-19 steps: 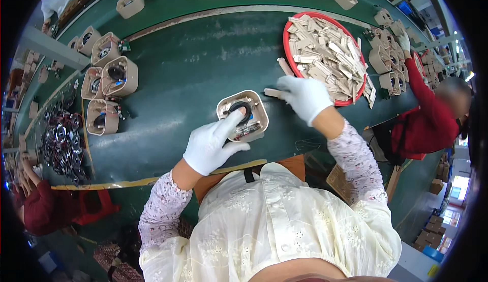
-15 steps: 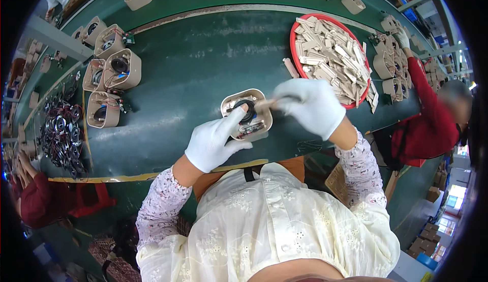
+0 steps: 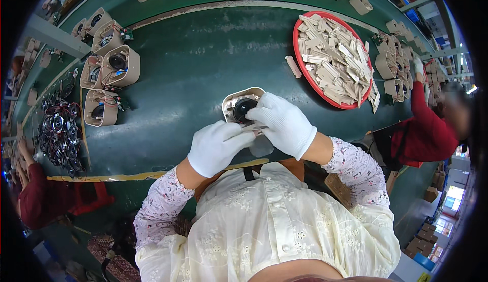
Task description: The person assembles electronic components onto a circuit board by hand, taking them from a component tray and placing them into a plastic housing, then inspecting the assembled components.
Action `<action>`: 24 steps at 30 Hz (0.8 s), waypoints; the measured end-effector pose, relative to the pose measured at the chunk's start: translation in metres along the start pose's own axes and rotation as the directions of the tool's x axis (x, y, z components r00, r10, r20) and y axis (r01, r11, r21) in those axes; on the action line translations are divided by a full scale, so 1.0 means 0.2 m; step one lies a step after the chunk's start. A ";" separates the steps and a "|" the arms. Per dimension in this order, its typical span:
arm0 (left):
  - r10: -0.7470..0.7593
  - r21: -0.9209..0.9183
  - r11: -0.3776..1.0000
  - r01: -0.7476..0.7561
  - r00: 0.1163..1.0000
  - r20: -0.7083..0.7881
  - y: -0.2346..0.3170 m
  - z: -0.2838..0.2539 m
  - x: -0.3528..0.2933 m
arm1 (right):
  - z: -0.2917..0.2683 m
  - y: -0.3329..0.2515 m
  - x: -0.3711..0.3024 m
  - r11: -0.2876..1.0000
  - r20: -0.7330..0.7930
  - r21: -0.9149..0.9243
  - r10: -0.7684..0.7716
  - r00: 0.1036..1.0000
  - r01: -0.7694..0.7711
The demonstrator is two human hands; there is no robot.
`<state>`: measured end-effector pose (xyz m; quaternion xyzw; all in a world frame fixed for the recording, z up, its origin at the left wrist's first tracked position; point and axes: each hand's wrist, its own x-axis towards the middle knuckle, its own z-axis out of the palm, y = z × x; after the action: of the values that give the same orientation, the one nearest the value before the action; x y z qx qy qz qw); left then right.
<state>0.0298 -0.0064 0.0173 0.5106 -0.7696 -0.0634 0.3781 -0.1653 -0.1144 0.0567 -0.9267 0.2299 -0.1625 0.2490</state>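
In front of me stands a beige plastic housing with rounded corners, its open side up. A round black speaker sits inside it. Both my hands wear white gloves and meet at the housing's near side, covering that part. Between their fingertips is a small thin pale piece; its exact kind is hard to make out. My left hand pinches it from the left. My right hand is closed over it from the right, close beside the speaker. Below the fingers shows a pale translucent piece.
A red basin heaped with beige plastic strips stands at the right, one loose strip beside it. Several housings with speakers and a pile of black rings lie left. A person in red works at the right.
My right hand has moved left and down from the housing's right side to meet my left hand. Fingers of both now close on a thin piece; the speaker shows more fully.
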 end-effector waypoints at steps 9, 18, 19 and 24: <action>-0.053 0.123 0.992 0.035 0.988 0.148 0.05 -0.09 0.07 | -0.16 0.04 -0.02 0.939 0.036 0.336 -0.088 0.995 0.071; -0.114 0.123 0.988 0.092 0.976 0.187 -0.15 -0.04 0.32 | -0.14 0.06 -0.08 0.959 -0.416 0.061 -0.229 0.880 0.278; -0.124 0.114 0.987 0.112 0.986 0.112 -0.23 0.01 0.43 | -0.19 0.06 -0.09 0.959 -0.507 0.085 -0.192 0.841 0.270; -0.137 0.118 0.984 0.135 0.991 0.011 -0.65 0.37 1.11 | -0.15 0.16 -0.08 0.936 -0.477 0.076 -0.267 0.837 0.343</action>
<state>0.0341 -0.2746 0.0169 0.5825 -0.7389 -0.0486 0.3352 -0.2021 -0.1430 0.0609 -0.8636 0.1176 -0.4324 0.2311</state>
